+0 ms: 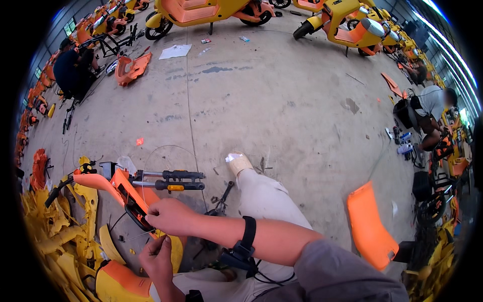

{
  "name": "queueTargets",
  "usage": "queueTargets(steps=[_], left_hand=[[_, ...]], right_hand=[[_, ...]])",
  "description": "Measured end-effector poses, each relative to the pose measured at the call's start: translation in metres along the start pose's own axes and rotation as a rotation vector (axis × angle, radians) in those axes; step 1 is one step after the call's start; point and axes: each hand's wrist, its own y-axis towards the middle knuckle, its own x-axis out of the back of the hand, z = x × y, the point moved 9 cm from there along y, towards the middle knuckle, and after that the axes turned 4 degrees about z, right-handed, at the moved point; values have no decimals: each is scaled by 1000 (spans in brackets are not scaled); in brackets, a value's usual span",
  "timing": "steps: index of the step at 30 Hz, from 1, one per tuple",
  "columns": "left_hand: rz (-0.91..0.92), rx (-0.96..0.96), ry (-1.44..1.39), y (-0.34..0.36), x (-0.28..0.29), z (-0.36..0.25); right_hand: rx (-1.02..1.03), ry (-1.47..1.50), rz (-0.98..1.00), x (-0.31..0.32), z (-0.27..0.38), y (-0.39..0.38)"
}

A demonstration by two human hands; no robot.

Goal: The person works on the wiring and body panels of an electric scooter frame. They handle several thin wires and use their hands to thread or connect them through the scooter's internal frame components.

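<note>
A scooter's front end with an orange panel point(121, 182) and a black headlight opening lies on the floor at my lower left. Its two black fork legs point(183, 175) point right, and its handlebar grip point(52, 198) points left. My right hand point(171, 215) pinches a thin cable beside the panel. That cable point(168, 146) seems to loop up over the fork legs. My left hand point(157, 257), just below, has thumb and fingers pinched together at a thin line near the panel's lower end. Exactly where the cable runs between my fingers is too fine to make out.
Yellow body parts point(68, 241) are heaped at the left. A loose orange panel point(371, 226) lies at the right, and a dark tool point(225, 195) lies near my leg. People work at the far left point(73, 70) and right point(430, 108). Scooters point(206, 12) stand across the back.
</note>
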Motion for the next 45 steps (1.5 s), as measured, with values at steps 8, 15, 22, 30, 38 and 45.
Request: queueTargets(steps=[8, 15, 22, 30, 38, 45], left_hand=[[-21, 57, 83, 9, 9, 16], [-197, -336, -226, 3, 33, 9], [-117, -599, -832, -11, 36, -36], [-133, -578, -1020, -14, 45, -26], [-235, -459, -843, -7, 44, -22], [-93, -76, -325, 9, 8, 4]], right_hand=[[22, 26, -18, 2, 1, 1], [19, 298, -29, 2, -6, 7], [-75, 386, 114, -10, -3, 5], [-127, 557, 298, -52, -17, -2], [-98, 570, 329, -57, -12, -4], [22, 363, 104, -27, 2, 0]])
